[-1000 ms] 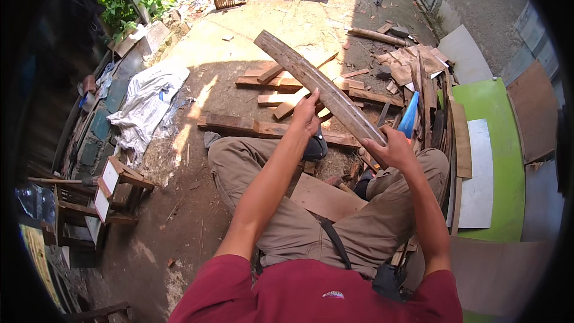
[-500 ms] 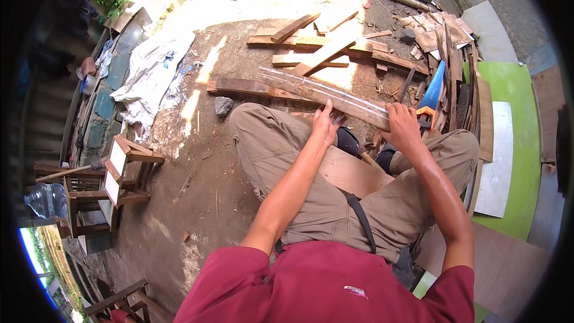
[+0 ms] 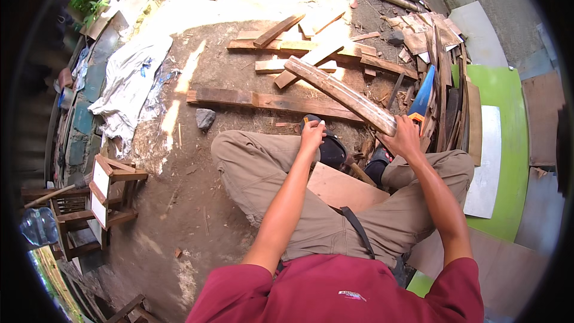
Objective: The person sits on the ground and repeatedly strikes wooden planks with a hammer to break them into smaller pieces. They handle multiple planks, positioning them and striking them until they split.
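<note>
My right hand [image 3: 403, 138] is closed round the near end of a worn wooden plank [image 3: 344, 96] with whitish streaks along it. The plank is raised and slants away toward the far left, above other timber. My left hand [image 3: 312, 136] is apart from the plank, over my lap beside a dark shoe [image 3: 332, 152]. Its fingers are pinched together, and a small orange tip shows by them; what it belongs to is unclear. Right beside my right hand, a handsaw [image 3: 423, 91] with a blue blade and orange handle leans against scrap wood.
Several timber pieces [image 3: 281, 103] lie ahead on the ground, near a grey stone [image 3: 205, 119]. A flat board [image 3: 341, 190] lies between my legs. Scrap wood and a green panel [image 3: 509, 143] stand at right. Left are a white cloth [image 3: 133, 81], a small wooden frame [image 3: 113, 194] and a clear bottle [image 3: 39, 226].
My left hand has let go of the plank and drawn back toward my lap, fingers pinched. The plank, now in my right hand alone, has turned so its far end points farther away.
</note>
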{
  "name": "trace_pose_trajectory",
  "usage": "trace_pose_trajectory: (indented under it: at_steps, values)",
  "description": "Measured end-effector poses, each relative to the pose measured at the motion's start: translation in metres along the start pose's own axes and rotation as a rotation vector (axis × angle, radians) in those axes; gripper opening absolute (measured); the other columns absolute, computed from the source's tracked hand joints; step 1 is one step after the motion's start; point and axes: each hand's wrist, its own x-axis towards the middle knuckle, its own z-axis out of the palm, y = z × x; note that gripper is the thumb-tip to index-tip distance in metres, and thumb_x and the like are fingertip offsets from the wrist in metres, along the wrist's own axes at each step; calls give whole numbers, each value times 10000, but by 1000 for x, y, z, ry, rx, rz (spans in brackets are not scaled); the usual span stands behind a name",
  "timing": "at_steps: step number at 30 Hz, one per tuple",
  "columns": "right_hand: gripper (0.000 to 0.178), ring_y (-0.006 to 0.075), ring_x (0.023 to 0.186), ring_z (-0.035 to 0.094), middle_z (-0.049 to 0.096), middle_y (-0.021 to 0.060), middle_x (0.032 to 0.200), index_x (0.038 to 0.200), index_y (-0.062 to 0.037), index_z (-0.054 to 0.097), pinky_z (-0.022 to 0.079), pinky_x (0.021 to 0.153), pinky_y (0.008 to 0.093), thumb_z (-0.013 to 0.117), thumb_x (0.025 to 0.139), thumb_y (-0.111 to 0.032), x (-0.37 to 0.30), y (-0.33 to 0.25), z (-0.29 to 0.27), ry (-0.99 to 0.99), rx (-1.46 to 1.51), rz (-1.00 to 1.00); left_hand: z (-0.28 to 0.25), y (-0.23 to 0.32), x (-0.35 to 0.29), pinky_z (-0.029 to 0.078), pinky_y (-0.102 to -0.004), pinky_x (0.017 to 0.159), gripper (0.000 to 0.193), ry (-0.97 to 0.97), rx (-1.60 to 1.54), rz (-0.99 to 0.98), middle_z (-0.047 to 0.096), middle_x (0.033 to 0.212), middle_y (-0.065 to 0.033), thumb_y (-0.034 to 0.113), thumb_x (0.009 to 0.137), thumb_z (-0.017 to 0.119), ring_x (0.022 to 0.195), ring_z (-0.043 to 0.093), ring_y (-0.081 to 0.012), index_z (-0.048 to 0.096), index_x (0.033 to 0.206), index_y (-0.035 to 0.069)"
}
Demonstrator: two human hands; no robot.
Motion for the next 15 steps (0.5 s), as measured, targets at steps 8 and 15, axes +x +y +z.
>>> trace_pose_trajectory:
  at_steps: [8,15]
  values:
    - [758,339,1153,523,561,166,1166,1274,13,549,394,957,446,864,697,-365,40,19,41,-23,-52,-132,-28,-11,15,557,-385,773,458,16,29,-11,693,1155,-123,388,993,587,984,667,-214,573,1290,40]
    - [738,357,1171,514,526,139,1180,1272,-18,492,376,961,497,859,665,-223,49,44,87,-56,-33,-83,-58,-24,-7,515,-283,646,386,47,137,86,742,963,-94,329,993,603,772,672,-138,657,1148,-21]
